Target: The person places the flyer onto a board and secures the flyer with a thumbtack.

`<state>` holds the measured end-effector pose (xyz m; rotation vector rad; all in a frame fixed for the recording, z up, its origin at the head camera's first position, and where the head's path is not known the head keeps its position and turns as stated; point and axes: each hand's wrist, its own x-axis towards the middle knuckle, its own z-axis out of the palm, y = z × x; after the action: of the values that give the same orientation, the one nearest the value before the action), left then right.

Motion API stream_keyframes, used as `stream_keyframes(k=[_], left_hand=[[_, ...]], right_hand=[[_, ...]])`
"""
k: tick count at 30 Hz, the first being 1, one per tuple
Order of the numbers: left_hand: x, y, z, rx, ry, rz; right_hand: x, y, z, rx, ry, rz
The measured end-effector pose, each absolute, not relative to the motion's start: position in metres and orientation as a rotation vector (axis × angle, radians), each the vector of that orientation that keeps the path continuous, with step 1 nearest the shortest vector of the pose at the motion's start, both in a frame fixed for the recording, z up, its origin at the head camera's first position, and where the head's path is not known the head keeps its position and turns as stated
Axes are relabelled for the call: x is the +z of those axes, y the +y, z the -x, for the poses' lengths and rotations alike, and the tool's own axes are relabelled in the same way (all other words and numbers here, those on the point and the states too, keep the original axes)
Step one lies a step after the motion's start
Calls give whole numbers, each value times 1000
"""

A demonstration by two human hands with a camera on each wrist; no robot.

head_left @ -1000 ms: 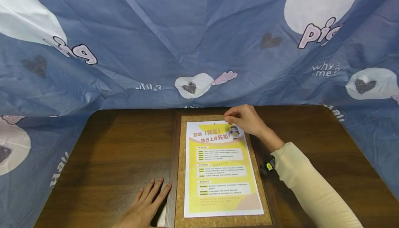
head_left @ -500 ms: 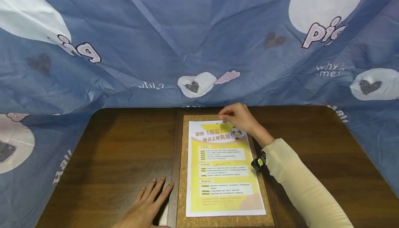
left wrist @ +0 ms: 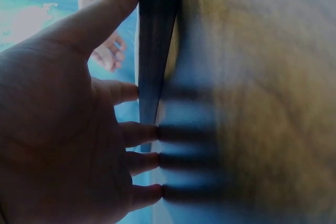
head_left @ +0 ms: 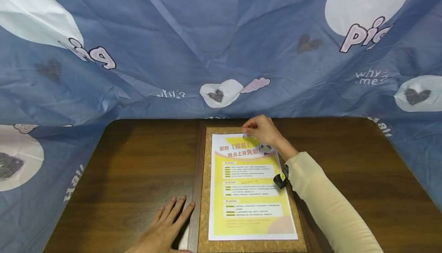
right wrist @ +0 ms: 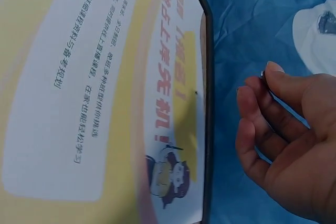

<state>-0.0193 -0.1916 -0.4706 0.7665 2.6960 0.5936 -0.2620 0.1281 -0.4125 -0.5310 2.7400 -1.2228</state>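
Observation:
A yellow and white printed poster lies on a cork board with a dark wooden frame. My right hand is over the poster's top edge, close to a small dark spot on the paper. Between thumb and forefinger it pinches a small shiny thumbtack; most of the tack is hidden by the fingertips. My left hand rests with spread fingers beside the board's left side, its thumb along the frame in the left wrist view.
The board lies on a dark brown wooden table. A blue patterned cloth hangs behind the table's far edge. On the right wrist sits a small black device, overlapping the poster's right edge.
The right hand has moved left along the poster's top edge, now right by the dark spot. The whole head view has shifted slightly. The left hand stays at the frame.

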Motion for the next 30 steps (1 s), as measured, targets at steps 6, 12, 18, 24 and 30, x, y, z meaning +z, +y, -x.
stream_keyframes(k=[6, 12, 18, 24, 30], left_hand=[[-471, -190, 19, 585, 2709, -767], [-471, -191, 18, 585, 2709, -762], [-470, -191, 18, 599, 2684, -744], [-471, -190, 18, 583, 2711, -752], [-472, -190, 18, 563, 2741, -772]], right_hand=[[-423, 131, 267, -1264, 2708, 420], [-432, 131, 271, -1272, 2697, 376], [-439, 127, 273, -1325, 2653, 368], [-443, 124, 273, -1300, 2667, 321], [-449, 122, 273, -1280, 2669, 292]])
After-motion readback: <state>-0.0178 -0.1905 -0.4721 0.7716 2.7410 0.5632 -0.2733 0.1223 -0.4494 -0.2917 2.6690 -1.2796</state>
